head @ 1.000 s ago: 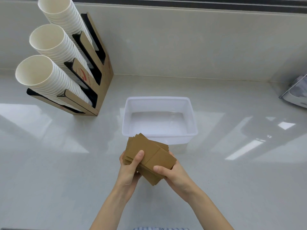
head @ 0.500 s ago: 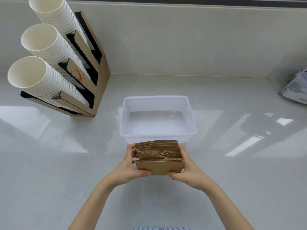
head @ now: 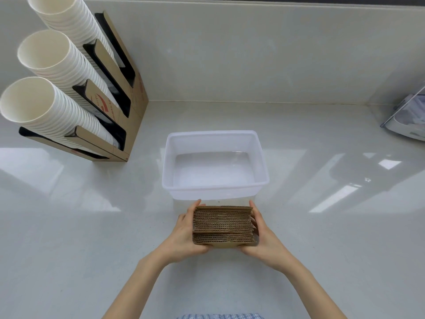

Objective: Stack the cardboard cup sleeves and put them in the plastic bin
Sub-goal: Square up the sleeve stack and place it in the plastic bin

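Sleeves [head: 224, 224] now squared flush between both hands [head: 184, 233].

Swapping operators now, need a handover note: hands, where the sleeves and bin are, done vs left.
Left hand: gripping the left end of the cup sleeves.
Right hand: gripping the right end of the same stack.
Sleeves: squared into one neat stack, corrugated edges facing the camera, between both hands just in front of the plastic bin.
Bin: open and holds nothing, on the counter.
Done: stacking.
Left: move the stack forward into the bin, release.
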The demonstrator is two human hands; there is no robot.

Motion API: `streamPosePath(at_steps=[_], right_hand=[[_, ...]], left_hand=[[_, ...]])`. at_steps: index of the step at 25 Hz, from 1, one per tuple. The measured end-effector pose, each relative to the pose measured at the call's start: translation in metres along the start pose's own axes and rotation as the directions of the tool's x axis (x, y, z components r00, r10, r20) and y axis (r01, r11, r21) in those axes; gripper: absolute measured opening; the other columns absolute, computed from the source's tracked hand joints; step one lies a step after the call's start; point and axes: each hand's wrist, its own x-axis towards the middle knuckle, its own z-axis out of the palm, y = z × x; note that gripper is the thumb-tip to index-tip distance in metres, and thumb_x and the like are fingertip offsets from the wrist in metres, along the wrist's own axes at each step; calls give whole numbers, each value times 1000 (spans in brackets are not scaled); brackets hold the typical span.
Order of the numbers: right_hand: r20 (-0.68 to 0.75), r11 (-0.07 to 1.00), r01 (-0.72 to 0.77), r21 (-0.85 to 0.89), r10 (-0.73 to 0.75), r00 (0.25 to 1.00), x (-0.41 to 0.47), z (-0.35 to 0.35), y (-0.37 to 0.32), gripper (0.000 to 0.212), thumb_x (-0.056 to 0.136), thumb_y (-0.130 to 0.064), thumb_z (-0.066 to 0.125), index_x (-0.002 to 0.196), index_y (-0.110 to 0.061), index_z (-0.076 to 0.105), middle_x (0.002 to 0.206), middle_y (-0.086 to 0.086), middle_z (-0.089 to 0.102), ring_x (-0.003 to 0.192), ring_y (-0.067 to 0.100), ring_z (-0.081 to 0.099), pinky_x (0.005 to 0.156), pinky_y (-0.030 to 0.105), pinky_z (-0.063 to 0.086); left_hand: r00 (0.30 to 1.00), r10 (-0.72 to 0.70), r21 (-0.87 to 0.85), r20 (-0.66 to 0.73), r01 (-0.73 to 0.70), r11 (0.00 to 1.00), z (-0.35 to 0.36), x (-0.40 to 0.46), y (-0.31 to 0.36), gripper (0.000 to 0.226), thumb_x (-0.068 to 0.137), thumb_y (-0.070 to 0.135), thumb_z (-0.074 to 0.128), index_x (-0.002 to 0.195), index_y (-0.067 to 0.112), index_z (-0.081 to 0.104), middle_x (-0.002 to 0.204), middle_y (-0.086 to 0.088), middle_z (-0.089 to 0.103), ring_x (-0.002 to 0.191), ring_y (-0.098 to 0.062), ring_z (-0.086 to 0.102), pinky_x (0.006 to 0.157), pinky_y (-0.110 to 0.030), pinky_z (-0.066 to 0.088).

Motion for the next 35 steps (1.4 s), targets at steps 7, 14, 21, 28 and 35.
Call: streamPosePath(at_steps=[7,14,21,28,35], right_hand=[[-24,998,-49,-32,48,999,-4,-7,6,93,74,-11,71,133,-44,7,136,-18,37,120,-13,37,89,-8,29],[-20,992,7,-127,-9,1000,-1,9,0,98,81,-18,63,144,-22,-13,146,-9,28,133,6,33,110,20,27],[-7,997,-5,-83,4,1000,-3,-8,1,81,78,-11,65,140,-36,19,125,-29,45,121,-6,44,88,-7,30],[-99,998,29,-60,-35,994,-3,-9,-2,69,75,-5,66,123,-47,38,128,-20,54,120,-10,46,101,9,35],[-83,998,15,-68,-21,996,4,-3,-3,81,78,-9,66,143,-27,20,129,-27,40,127,-4,36,85,-12,26]], left_hand=[[994,-90,-101,58,96,990,-4,-5,-3,104,58,33,66,136,43,-4,133,6,24,130,-12,28,105,-20,23],[998,-42,-24,-41,41,999,12,1,6,114,58,33,60,141,17,-14,128,14,21,129,-12,16,104,-22,16],[999,-19,-87,28,21,996,-5,-1,-15,89,56,37,62,128,51,11,127,33,31,132,-9,25,111,-27,24],[998,-15,-106,-55,9,994,-8,-2,-9,68,54,41,62,111,59,29,114,28,48,116,2,38,88,-5,31],[999,-31,-38,-32,30,999,-9,6,-20,82,61,32,68,132,38,30,124,8,53,118,-8,40,103,-28,37]])
